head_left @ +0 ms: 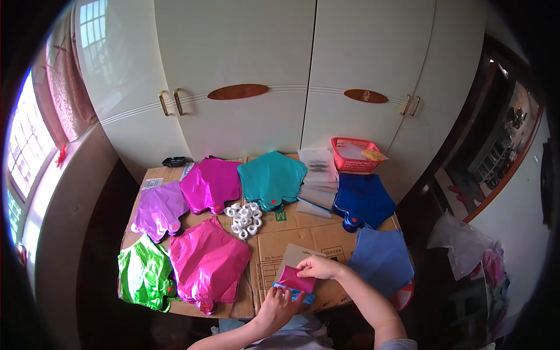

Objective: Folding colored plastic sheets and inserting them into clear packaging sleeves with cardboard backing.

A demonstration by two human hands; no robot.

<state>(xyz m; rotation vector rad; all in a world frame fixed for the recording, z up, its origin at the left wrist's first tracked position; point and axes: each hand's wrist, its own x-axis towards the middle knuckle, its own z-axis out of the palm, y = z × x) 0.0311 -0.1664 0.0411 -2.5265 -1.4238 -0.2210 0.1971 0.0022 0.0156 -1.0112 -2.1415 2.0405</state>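
At lower centre, we are judging the pink foil (299, 280) partly folded: right hand (319, 267) pinching it, left hand (275, 307) touching a blue strip (309, 297), grip unclear; flat piles (211, 262) are remaining.

Pale wardrobe (245, 46), pink curtain (69, 87) beside bright window (28, 140)

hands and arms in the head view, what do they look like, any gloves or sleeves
The left hand and right hand are bare, with no gloves. Both visible forearms are uncovered. A grey fabric sleeve shows on the right arm at the lower edge; the left sleeve is out of view.
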